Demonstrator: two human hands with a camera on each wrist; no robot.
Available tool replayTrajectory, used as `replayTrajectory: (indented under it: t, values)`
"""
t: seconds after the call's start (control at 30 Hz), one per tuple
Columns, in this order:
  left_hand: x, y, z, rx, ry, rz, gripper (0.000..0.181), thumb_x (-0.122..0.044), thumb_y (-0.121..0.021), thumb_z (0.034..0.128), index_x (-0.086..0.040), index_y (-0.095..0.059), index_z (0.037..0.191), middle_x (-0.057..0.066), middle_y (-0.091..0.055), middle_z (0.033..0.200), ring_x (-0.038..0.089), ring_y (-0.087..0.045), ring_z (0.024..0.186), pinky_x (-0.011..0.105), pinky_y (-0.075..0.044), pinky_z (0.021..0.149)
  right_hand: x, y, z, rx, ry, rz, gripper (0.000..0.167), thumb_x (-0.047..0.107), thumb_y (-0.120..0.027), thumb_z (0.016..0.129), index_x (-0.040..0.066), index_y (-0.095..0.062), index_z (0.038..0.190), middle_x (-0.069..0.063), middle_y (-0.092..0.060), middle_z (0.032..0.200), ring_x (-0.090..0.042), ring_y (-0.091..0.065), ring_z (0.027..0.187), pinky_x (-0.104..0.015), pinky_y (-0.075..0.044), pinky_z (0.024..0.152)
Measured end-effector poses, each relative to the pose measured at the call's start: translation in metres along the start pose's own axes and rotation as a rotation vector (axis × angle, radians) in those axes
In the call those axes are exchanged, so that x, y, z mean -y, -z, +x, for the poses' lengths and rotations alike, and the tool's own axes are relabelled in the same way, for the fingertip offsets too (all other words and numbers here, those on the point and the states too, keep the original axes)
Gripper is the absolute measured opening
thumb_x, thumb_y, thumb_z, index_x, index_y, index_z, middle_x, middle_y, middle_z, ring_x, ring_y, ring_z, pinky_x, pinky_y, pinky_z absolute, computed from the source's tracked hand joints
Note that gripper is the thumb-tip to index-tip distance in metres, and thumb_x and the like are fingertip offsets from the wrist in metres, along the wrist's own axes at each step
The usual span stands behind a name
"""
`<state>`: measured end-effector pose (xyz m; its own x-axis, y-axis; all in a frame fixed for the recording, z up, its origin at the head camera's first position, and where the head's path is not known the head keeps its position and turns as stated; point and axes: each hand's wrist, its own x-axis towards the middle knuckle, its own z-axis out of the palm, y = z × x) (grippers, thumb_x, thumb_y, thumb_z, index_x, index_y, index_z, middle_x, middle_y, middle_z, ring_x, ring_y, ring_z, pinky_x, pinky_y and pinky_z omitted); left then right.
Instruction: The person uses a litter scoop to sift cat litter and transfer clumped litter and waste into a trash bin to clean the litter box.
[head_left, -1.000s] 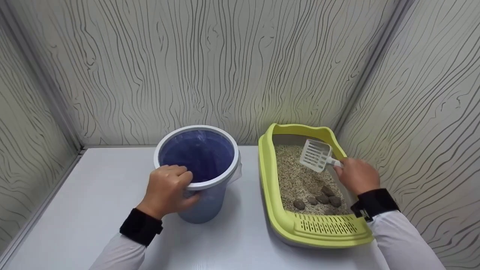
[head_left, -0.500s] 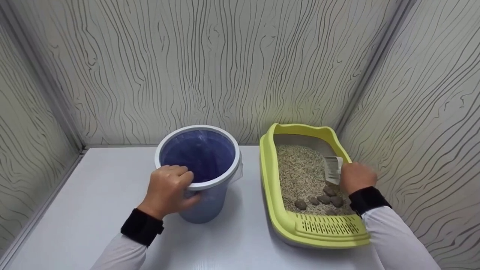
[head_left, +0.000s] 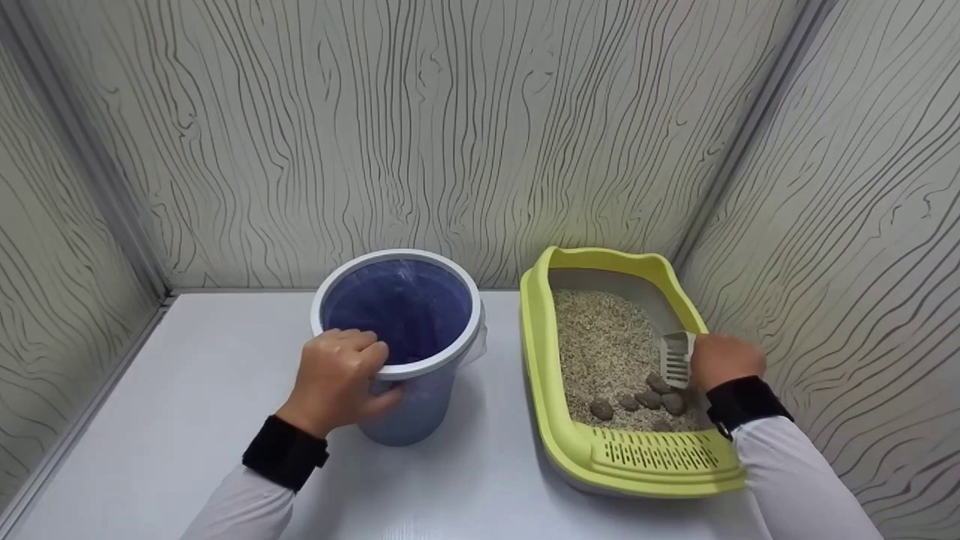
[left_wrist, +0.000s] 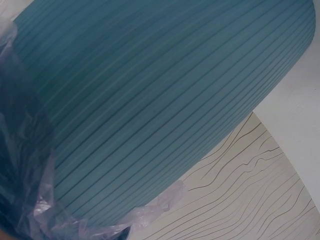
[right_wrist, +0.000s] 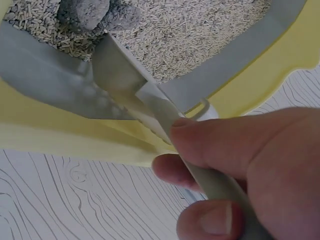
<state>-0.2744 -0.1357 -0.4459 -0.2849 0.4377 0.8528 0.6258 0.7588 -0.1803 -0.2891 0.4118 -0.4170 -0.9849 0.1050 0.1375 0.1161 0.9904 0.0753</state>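
Observation:
My left hand [head_left: 337, 382] grips the near-left rim of a blue bucket [head_left: 409, 412] with a white rim and a clear liner bag. The left wrist view shows the bucket's ribbed side [left_wrist: 160, 100] and crumpled liner plastic [left_wrist: 145, 215]. With my right hand [head_left: 726, 364] I hold a slotted litter scoop [head_left: 676, 360] by its handle. Its head is tilted inside the yellow litter box [head_left: 551, 420], by the right wall. In the right wrist view the scoop's tip [right_wrist: 112, 60] meets the litter beside dark clumps [right_wrist: 92, 15]. Several clumps [head_left: 649, 399] lie at the near end.
Pale granular litter [head_left: 600, 337] covers the box floor. A slotted yellow ledge [head_left: 660, 454] forms its near end. Box and bucket stand apart on a white table [head_left: 210, 375]. Wood-patterned walls [head_left: 412, 135] rise behind and at both sides.
From above the middle of the litter, the scoop has come down and toward me, turning on edge by the right wall near the clumps. My left hand keeps its grip on the rim.

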Motion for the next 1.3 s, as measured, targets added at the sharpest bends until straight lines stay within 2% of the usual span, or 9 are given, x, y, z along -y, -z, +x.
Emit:
replayTrajectory:
  t: [0.2,0.33,0.47,0.6,0.73,0.83,1.1,1.17,1.3]
  values:
    - [0.0,0.0,0.0,0.007,0.009,0.002,0.053,-0.055,-0.083,0.0648,-0.018,-0.045,0.065,-0.005,-0.044,0.059,0.018,-0.046,0.049,0.035,-0.038,0.049,-0.005,0.01,-0.003,0.086,-0.009,0.069,0.016,0.01,-0.066,0.089,-0.004,-0.07,0.083,-0.016,-0.065,0.066,-0.03,-0.062,0.058,-0.05,-0.049,0.049]
    - [0.001,0.0,-0.001,0.012,0.01,0.004,0.053,-0.055,-0.082,0.0659,-0.017,-0.045,0.066,-0.004,-0.045,0.059,0.019,-0.047,0.05,0.036,-0.039,0.049,-0.011,0.013,-0.003,0.14,0.03,0.122,0.025,0.021,-0.073,0.088,-0.003,-0.071,0.086,-0.012,-0.066,0.068,-0.026,-0.061,0.059,-0.045,-0.048,0.05]
    - [0.001,0.0,-0.001,0.022,0.01,0.004,0.053,-0.056,-0.082,0.0659,-0.018,-0.046,0.066,-0.004,-0.046,0.059,0.019,-0.048,0.05,0.037,-0.04,0.05,-0.013,0.01,-0.002,0.233,0.038,0.237,0.03,0.029,-0.075,0.089,0.0,-0.07,0.085,-0.007,-0.065,0.068,-0.021,-0.059,0.058,-0.037,-0.047,0.051]
    - [0.0,0.0,0.0,0.007,0.002,-0.002,0.054,-0.055,-0.084,0.0638,-0.017,-0.046,0.065,-0.004,-0.046,0.059,0.019,-0.048,0.05,0.037,-0.04,0.049,-0.01,0.003,0.002,0.276,0.014,0.294,0.033,0.033,-0.074,0.092,0.002,-0.067,0.084,-0.003,-0.06,0.065,-0.017,-0.057,0.054,-0.032,-0.046,0.05]
    - [0.0,0.0,0.0,0.005,0.003,-0.002,0.053,-0.054,-0.083,0.0644,-0.017,-0.046,0.065,-0.004,-0.046,0.059,0.019,-0.049,0.05,0.037,-0.04,0.049,-0.002,-0.003,0.011,0.295,0.028,0.273,0.033,0.032,-0.07,0.095,0.004,-0.063,0.079,0.001,-0.052,0.062,-0.015,-0.051,0.054,-0.032,-0.043,0.053]
    - [0.0,0.0,0.0,0.022,0.008,-0.001,0.051,-0.054,-0.082,0.0654,-0.017,-0.046,0.066,-0.004,-0.046,0.059,0.019,-0.049,0.05,0.038,-0.041,0.05,0.005,-0.006,0.018,0.301,0.076,0.234,0.036,0.031,-0.068,0.096,0.009,-0.057,0.069,0.002,-0.048,0.062,-0.016,-0.05,0.056,-0.034,-0.044,0.058]
    - [-0.001,0.001,0.001,0.0,0.008,0.001,0.057,-0.058,-0.084,0.064,-0.018,-0.044,0.065,-0.006,-0.042,0.059,0.017,-0.045,0.049,0.035,-0.037,0.048,0.031,-0.009,0.031,0.332,0.203,0.152,0.045,0.031,-0.06,0.099,0.016,-0.046,0.059,-0.003,-0.054,0.066,-0.02,-0.055,0.063,-0.043,-0.052,0.072]
    - [-0.001,0.001,0.001,0.005,0.009,0.001,0.057,-0.059,-0.084,0.0644,-0.018,-0.045,0.065,-0.005,-0.042,0.059,0.017,-0.045,0.05,0.035,-0.038,0.048,0.038,-0.011,0.033,0.34,0.235,0.134,0.046,0.032,-0.059,0.099,0.017,-0.046,0.057,-0.003,-0.056,0.065,-0.02,-0.055,0.062,-0.044,-0.053,0.074]
    - [0.0,0.001,0.0,0.005,0.007,-0.003,0.057,-0.059,-0.085,0.0635,-0.018,-0.045,0.065,-0.006,-0.043,0.059,0.017,-0.046,0.05,0.036,-0.038,0.049,0.05,-0.014,0.034,0.374,0.236,0.169,0.046,0.032,-0.058,0.099,0.018,-0.044,0.058,0.0,-0.05,0.063,-0.019,-0.051,0.06,-0.039,-0.049,0.069]
